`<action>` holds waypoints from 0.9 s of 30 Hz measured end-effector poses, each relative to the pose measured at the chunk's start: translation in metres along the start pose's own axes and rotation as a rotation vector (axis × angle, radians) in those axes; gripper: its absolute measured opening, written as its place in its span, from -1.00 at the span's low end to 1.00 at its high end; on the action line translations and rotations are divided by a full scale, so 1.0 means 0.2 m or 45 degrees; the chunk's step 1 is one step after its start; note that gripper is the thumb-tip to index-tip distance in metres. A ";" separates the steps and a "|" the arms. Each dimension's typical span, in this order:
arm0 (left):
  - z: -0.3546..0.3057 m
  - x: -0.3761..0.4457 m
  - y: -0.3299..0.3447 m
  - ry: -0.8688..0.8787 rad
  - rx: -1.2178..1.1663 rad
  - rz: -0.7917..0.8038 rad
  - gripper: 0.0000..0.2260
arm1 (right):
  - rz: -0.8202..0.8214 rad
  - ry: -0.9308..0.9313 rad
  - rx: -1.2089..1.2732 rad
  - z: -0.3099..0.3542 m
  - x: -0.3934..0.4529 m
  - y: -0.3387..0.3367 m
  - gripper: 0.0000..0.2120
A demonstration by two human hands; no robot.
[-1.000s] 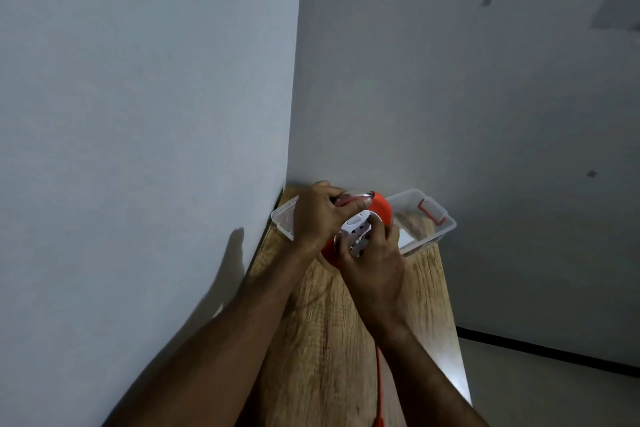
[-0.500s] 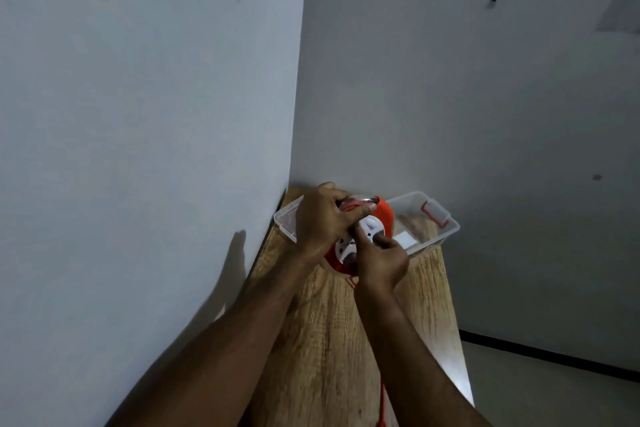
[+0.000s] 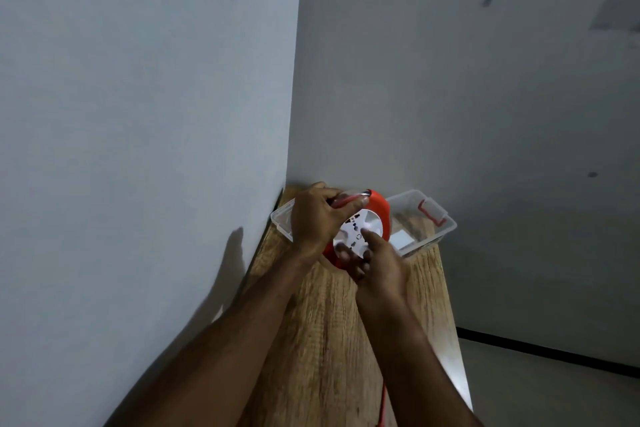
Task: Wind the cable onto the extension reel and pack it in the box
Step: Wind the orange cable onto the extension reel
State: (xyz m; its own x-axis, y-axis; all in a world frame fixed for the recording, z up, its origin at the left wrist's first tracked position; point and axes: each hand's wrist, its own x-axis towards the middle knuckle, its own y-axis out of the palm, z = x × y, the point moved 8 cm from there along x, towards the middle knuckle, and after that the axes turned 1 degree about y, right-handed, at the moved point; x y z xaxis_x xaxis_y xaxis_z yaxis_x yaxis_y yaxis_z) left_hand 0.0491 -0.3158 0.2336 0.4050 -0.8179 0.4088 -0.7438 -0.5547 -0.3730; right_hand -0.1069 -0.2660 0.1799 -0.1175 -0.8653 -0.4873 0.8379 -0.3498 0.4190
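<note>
An orange extension reel [image 3: 379,210] with a white socket face [image 3: 360,230] is held above the wooden table [image 3: 332,322], in front of the clear plastic box [image 3: 440,230]. My left hand [image 3: 317,218] grips the reel's top handle. My right hand [image 3: 372,262] rests its fingers on the lower part of the white face, thumb near the centre. An orange cable [image 3: 382,406] trails off the bottom edge below my right forearm; its path up to the reel is hidden by my arm.
The box has red latches [image 3: 427,210] and a white card inside. Walls meet in a corner just behind the table, close on the left. The table's right edge drops to the floor with a dark skirting line [image 3: 547,345].
My right hand has slid around the white face, from covering its right side to the lower edge, so more of the sockets show. The left hand keeps its grip on top.
</note>
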 end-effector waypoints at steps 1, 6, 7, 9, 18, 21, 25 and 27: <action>0.00 0.01 0.00 -0.008 -0.004 0.006 -0.58 | -0.037 -0.319 -0.327 0.08 0.00 -0.02 -0.69; -0.02 0.02 0.01 -0.021 -0.019 0.037 -0.59 | -0.089 -1.253 -1.507 0.17 -0.04 0.09 -0.36; -0.02 0.02 0.02 -0.021 -0.017 0.041 -0.58 | -0.105 -1.244 -1.551 0.16 -0.02 0.09 -0.32; -0.04 0.01 0.02 0.010 0.001 0.050 -0.56 | -0.091 -1.221 -1.572 0.14 0.01 0.09 -0.33; -0.04 0.00 0.00 0.013 0.025 0.054 -0.53 | -0.039 -1.192 -1.089 0.20 0.04 0.09 -0.57; -0.06 0.00 -0.01 0.054 0.055 0.056 -0.54 | -0.149 -1.010 -0.935 0.16 0.06 0.05 -0.52; -0.08 -0.03 -0.01 0.106 0.048 0.006 -0.52 | -0.241 -0.132 -0.326 -0.05 0.22 -0.02 -0.49; -0.09 -0.05 0.01 0.180 0.069 0.026 -0.47 | -0.142 0.352 0.264 -0.17 0.23 0.05 -0.34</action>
State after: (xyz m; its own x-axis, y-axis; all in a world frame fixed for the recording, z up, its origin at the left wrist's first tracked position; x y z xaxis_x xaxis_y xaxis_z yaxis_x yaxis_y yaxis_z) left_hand 0.0333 -0.3063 0.2433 0.3080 -0.8015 0.5126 -0.7199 -0.5486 -0.4252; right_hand -0.0861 -0.2963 0.1345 -0.0299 -0.6980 -0.7155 0.6991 -0.5262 0.4841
